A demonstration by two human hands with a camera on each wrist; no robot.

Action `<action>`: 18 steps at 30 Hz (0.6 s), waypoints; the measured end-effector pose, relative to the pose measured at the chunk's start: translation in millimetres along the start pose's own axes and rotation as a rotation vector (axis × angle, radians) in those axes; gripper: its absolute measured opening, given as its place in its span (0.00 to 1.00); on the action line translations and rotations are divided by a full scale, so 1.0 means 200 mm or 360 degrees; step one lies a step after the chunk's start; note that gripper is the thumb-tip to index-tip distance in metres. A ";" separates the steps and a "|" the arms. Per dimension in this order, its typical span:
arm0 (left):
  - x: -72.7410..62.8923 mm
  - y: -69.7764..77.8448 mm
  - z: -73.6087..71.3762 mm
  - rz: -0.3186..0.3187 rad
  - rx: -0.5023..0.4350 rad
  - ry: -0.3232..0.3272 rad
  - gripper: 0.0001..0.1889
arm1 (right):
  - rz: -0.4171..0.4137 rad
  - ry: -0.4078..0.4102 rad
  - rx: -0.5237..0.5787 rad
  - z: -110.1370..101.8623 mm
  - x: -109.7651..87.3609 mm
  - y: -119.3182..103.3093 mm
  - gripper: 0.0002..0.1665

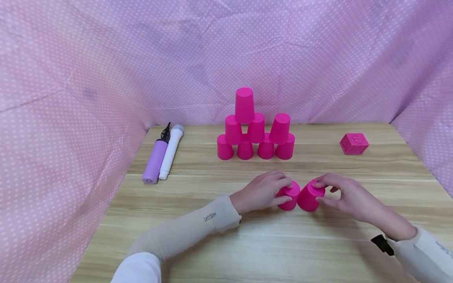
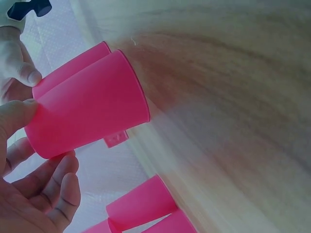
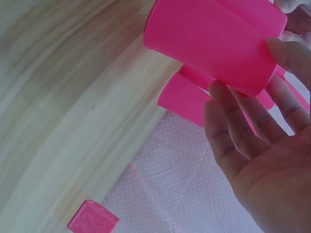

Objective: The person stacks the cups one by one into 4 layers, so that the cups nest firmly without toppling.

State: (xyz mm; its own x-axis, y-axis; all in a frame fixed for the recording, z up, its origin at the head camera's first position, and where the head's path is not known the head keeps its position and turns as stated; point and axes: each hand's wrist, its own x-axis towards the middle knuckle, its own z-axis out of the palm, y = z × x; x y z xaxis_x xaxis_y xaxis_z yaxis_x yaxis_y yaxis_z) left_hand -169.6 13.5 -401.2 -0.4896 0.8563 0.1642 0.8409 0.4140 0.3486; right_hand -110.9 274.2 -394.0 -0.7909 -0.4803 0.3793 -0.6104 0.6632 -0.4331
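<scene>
Two upside-down pink cups stand side by side near the middle of the wooden table. My left hand grips the left cup between thumb and fingers. The right cup is pinched near its closed end by my right hand, and it looks slightly tilted in the head view. Each wrist view shows the cups close together, the near cup partly covering the other. Behind them rises a stack of pink cups: several in the bottom row, three above, and one top cup over the left pair.
At the left lie a purple hand pump with a black nozzle and a white toy microphone. A pink block sits at the back right. Pink dotted cloth hangs behind the table.
</scene>
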 end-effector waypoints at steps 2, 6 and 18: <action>0.00 0.00 0.00 0.0003 0.0005 0.0006 0.22 | -0.0008 0.0010 -0.0028 0.00 -0.01 0.00 0.25; -0.02 0.00 -0.01 -0.0008 0.0006 0.0057 0.22 | -0.0069 0.0042 -0.0059 0.01 0.00 -0.01 0.26; -0.12 -0.05 -0.16 -0.0091 -0.0134 0.0226 0.21 | -0.0141 0.0144 -0.0014 -0.03 0.07 -0.02 0.29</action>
State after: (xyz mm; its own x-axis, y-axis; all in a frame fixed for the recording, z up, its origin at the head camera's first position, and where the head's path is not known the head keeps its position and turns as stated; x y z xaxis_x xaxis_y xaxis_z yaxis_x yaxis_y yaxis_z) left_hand -172.6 -21.7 -378.7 -0.5688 0.7773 0.2687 0.7914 0.4283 0.4361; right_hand -119.4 267.6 -381.0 -0.7263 -0.4839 0.4882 -0.6772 0.6257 -0.3873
